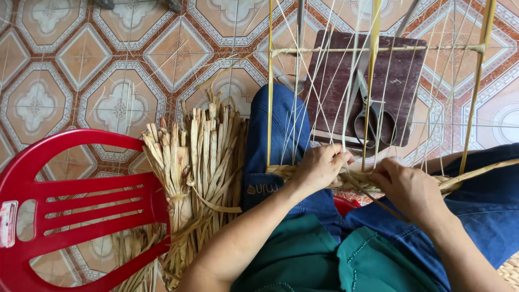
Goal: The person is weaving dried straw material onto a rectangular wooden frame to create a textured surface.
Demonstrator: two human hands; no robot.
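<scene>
both grips sit low in the middle of the view, over the person's lap, working on the same woven edge (357, 178). that edge is a pale, plaited band of dried straw running roughly level between the two hands, resting across the knees in blue denim.

left hand (319, 167) is curled shut around the left part of the band, fingers wrapped over it and thumb tucked against the strands. right hand (408, 186) lies just beside it on the right part of the band, fingers bent down and pinched together on a flat strand, so this grip is closed on the straw too. the two hands are near each other, not touching.

thin upright strands (324, 81) rise from the band like warp threads, tied to a frame of yellowish cane sticks (269, 81). they are fine, pale and taut, some slanting.

behind them a dark brown wooden board (400, 70) lies on the patterned tile floor (81, 59), with a pair of grey metal scissors (373, 121) on it.

to the left, a thick bundle of dried flat leaves (200, 178), fibrous and tan, leans against a glossy red plastic chair (70, 205) with a slatted back.
</scene>
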